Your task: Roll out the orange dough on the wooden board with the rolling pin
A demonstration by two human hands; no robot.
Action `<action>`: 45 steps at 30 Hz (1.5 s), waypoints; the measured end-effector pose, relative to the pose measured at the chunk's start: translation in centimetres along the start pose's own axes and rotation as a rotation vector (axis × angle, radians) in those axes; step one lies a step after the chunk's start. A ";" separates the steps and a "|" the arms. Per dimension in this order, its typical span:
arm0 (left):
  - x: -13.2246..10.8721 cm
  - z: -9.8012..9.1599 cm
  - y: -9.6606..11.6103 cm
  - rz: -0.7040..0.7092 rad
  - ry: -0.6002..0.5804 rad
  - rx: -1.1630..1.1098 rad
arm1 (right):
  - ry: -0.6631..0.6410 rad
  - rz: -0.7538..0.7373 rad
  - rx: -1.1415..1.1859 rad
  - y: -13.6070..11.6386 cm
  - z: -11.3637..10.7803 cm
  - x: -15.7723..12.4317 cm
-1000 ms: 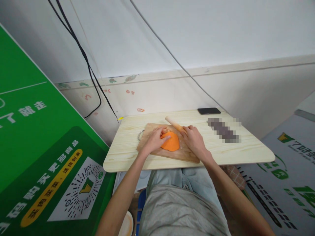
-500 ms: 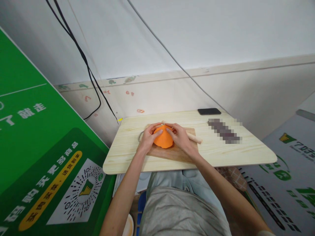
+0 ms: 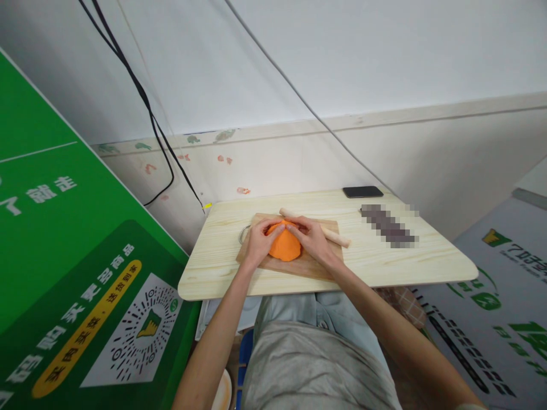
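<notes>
A flat, rounded piece of orange dough [image 3: 285, 246] is over the wooden cutting board [image 3: 273, 265]. My left hand [image 3: 258, 238] pinches its far left edge between thumb and fingers. On the far right edge, my right hand [image 3: 311, 234] grips it the same way, the two thumb tips almost meeting. The fingers partly hide the far rim of the dough. Behind my right hand lies a wooden rolling pin [image 3: 335, 237], slanting across the board, its middle covered by that hand. Left of my left hand a metal ring handle [image 3: 243, 234] shows at the board's edge.
The board rests on a pale wood-grain table [image 3: 384, 267] against the wall. A black phone [image 3: 363, 192] lies at the back right, with a blurred dark item [image 3: 388, 226] in front. A green printed panel [image 3: 106, 228] stands at the left, and a grey cable [image 3: 299, 97] hangs down the wall.
The far part of the dough has come down between my hands, and the dough looks flatter and wider. Both hands have dropped slightly, uncovering more of the rolling pin's far end.
</notes>
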State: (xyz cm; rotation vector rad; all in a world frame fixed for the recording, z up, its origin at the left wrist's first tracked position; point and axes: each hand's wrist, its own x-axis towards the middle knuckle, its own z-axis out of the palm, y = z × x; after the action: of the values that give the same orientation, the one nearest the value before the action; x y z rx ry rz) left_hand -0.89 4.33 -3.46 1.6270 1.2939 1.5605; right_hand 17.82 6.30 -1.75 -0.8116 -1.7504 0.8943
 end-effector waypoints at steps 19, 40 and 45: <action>-0.2 0.0 0.4 0.094 -0.032 0.105 | 0.000 0.060 0.049 -0.2 -0.3 0.0; 0.2 0.2 0.6 -0.121 0.060 -0.187 | 0.021 0.157 0.174 0.5 -0.3 0.4; 0.1 0.4 1.0 -0.058 0.068 -0.150 | 0.006 0.137 0.170 -0.3 -0.6 0.3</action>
State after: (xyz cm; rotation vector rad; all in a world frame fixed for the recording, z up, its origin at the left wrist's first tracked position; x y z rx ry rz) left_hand -0.27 4.17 -2.63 1.4431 1.2162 1.6486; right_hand 18.27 6.59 -1.21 -0.8283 -1.6038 1.1151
